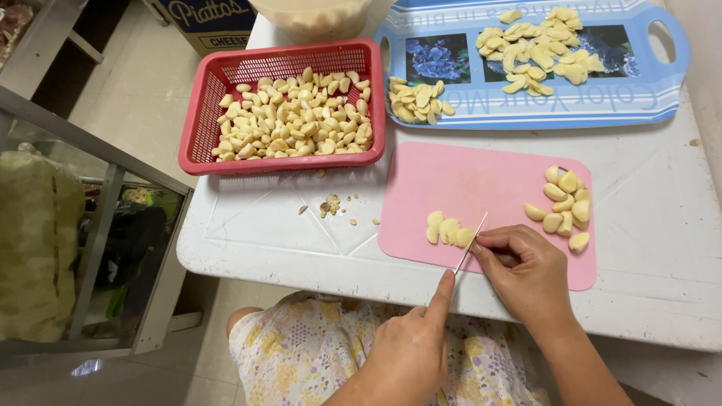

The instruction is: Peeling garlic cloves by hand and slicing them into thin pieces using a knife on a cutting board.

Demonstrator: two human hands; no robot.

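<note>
My left hand (410,342) is shut on a thin knife (471,242), index finger stretched along its spine; the handle is hidden in the palm. The blade stands edge-up on the pink cutting board (481,180). My right hand (526,271) rests on the board with fingers curled, its fingertips against the blade's right side; whatever it pins is hidden. Garlic slices (447,229) lie just left of the blade. A small heap of whole peeled cloves (565,207) sits at the board's right end.
A red basket (201,128) full of peeled garlic stands at the back left. A blue tray (602,105) behind the board holds two piles of sliced garlic. Garlic scraps (331,204) lie on the white table (654,248). A tub stands at the back.
</note>
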